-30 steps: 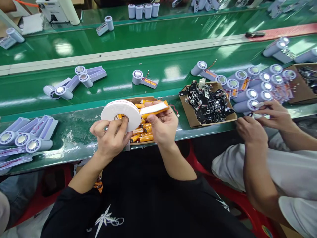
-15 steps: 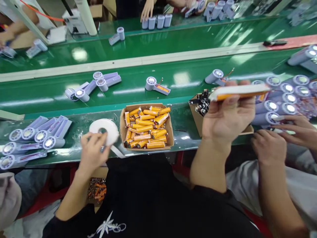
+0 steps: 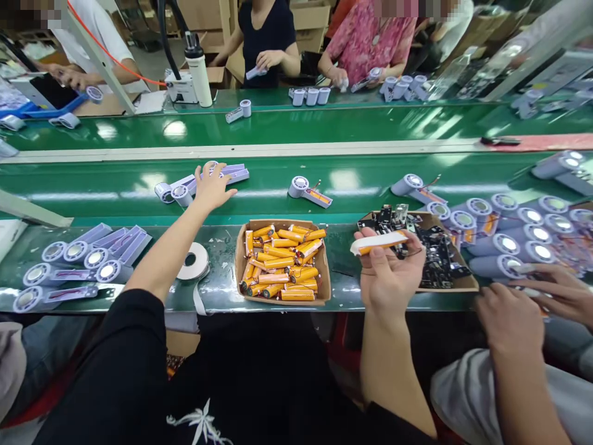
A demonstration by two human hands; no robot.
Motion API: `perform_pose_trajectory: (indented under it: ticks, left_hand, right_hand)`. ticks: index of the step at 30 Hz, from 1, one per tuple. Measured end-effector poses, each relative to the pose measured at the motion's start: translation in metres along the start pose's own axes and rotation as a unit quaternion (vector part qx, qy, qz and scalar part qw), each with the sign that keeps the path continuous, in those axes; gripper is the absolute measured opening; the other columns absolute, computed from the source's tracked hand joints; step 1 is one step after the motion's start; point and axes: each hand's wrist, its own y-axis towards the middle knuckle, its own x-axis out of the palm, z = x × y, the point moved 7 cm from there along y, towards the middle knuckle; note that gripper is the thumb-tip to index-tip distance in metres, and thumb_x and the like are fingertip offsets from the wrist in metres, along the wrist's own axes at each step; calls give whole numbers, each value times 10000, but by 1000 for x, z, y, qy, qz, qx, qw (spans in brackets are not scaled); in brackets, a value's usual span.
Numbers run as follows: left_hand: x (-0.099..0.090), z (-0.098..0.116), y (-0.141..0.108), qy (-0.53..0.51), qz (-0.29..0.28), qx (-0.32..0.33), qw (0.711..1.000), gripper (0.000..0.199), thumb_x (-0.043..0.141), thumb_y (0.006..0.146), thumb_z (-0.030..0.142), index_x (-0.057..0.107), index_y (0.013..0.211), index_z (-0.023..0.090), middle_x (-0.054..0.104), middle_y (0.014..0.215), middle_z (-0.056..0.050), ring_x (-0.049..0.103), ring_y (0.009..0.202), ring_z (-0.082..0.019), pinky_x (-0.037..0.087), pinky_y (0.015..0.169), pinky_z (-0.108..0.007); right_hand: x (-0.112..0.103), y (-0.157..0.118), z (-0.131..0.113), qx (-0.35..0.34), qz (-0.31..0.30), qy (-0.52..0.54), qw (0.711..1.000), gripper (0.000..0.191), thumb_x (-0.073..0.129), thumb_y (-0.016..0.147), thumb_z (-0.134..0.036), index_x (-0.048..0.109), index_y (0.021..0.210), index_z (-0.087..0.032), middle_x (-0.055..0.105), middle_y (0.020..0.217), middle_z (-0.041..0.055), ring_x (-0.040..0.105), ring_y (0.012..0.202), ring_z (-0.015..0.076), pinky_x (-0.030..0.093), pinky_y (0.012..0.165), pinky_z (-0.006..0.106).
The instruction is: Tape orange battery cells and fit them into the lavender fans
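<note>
My right hand (image 3: 391, 278) holds an orange battery pack (image 3: 380, 243) with a white strip of tape along its upper side, between thumb and fingers above the bench. My left hand (image 3: 214, 186) reaches out over the green belt with fingers spread. It is over a cluster of lilac handheld fan housings (image 3: 238, 173) and partly covers them; whether it touches them I cannot tell. Below that arm lies a roll of white tape (image 3: 193, 261), its loose end hanging at the bench edge. Between my arms stands a cardboard box (image 3: 326, 281) of orange battery packs (image 3: 279, 262).
Finished-looking fan bodies (image 3: 60, 278) lie at the left. One fan with a battery inside (image 3: 301, 187) is on the belt. A box of black parts (image 3: 440, 259) stands at right, near many fans (image 3: 504, 244) and a co-worker's hands (image 3: 514, 315). People sit across the belt.
My left hand has left the tape roll and moved up and forward to the fan housings on the belt. My right hand has lowered with the battery pack. The view has tilted up.
</note>
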Motion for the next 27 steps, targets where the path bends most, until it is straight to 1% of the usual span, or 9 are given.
perform_pose_trajectory:
  ticks: [3,7,9,12,15,17,19,22,27]
  left_hand:
    - [27,-6,38,32,-32,-6,999,379,628,990,338,815,1250,135,607,1567,-210,320,1563,-462,72,1299,-742]
    - [54,11,47,-27,-88,104,990,364,543,987,245,858,1133,135,708,1412,-198,483,1448,-381,315,1248,-585]
    - [62,21,51,-55,-126,148,979,302,612,947,276,875,1073,196,757,1372,-123,588,1358,-316,441,1155,-457]
    - [70,31,61,-139,-175,179,958,255,714,877,388,882,998,240,819,1280,-42,709,1210,-265,517,1054,-359]
    - [71,31,69,-252,-167,148,942,277,698,882,432,869,969,233,849,1208,-34,754,1160,-260,543,1029,-324]
    - [71,29,69,-258,-128,101,952,270,660,929,418,845,1014,241,853,1191,-33,761,1135,-257,546,1007,-324]
    - [73,30,65,-230,-105,68,965,256,626,983,408,808,1084,260,849,1202,-33,762,1108,-259,540,978,-337]
    - [76,40,58,-200,-105,60,972,222,585,1034,388,758,1124,280,837,1229,-41,757,1117,-272,524,961,-352]
    - [78,54,59,-169,-107,73,977,238,544,1067,391,735,1145,272,826,1233,-59,745,1148,-285,510,958,-360]
  right_hand:
    - [-4,-10,-1,1,-22,-4,1000,583,1005,745,-312,623,1185,-299,884,1032,49,876,1001,293,717,973,533]
    - [-11,-13,-3,-14,-32,-35,999,543,1000,730,-251,683,1169,-290,880,988,21,880,927,304,734,925,565]
    - [7,-2,-8,-37,-65,-62,995,548,1007,711,-237,712,1171,-287,867,950,9,878,935,311,741,903,554]
    - [72,30,2,-53,-188,-111,974,529,995,733,-284,721,1185,-308,846,1053,16,860,1060,304,727,951,508]
    - [154,65,49,-38,-359,-187,914,487,914,810,-336,704,1248,-295,827,1176,38,845,1078,264,704,955,425]
    - [196,84,88,-45,-434,-272,858,458,854,852,-291,694,1280,-259,838,1035,23,837,994,245,678,926,395]
    - [223,96,122,-73,-483,-367,791,437,802,891,-237,688,1312,-229,831,933,12,819,925,243,639,909,381]
    - [234,104,151,-115,-518,-480,698,430,733,955,-213,669,1380,-206,841,942,36,802,895,256,586,888,359]
    - [226,111,158,-152,-512,-586,609,484,715,999,-286,637,1471,-217,860,1113,106,796,1015,318,557,894,362]
